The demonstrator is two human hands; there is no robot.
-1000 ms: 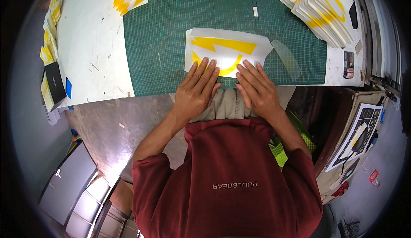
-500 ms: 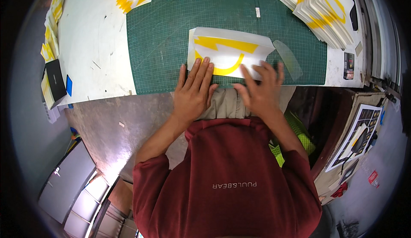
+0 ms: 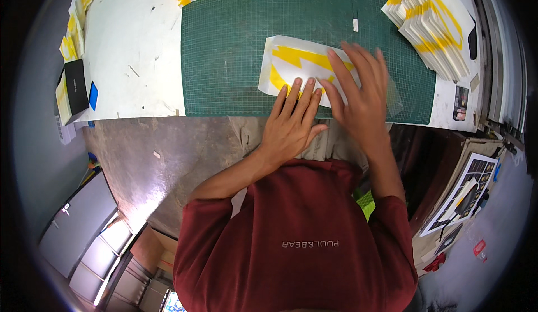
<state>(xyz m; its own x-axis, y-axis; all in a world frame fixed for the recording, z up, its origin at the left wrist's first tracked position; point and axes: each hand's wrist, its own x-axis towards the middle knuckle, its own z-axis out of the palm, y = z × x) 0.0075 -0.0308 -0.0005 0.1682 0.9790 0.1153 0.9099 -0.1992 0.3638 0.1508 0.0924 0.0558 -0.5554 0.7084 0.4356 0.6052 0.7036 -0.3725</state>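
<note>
1 spread L hand (image 3: 291,120) on sheet (image 3: 290,68), spread R hand (image 3: 360,96) hiding its end, paper stack (image 3: 428,26) upper R.

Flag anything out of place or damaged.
A small pale scrap lies on the floor at left, as if dropped. The yellow-and-white sheet under the left hand sits askew to the grid of the green cutting mat. No damage is visible.

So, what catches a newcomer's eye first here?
Probably the dark red shirt, filling the lower middle. Above it, the left hand touches a yellow-and-white sheet on the green mat, the blurred right hand by the sheet's right end. A yellow-marked stack sits upper right.
</note>
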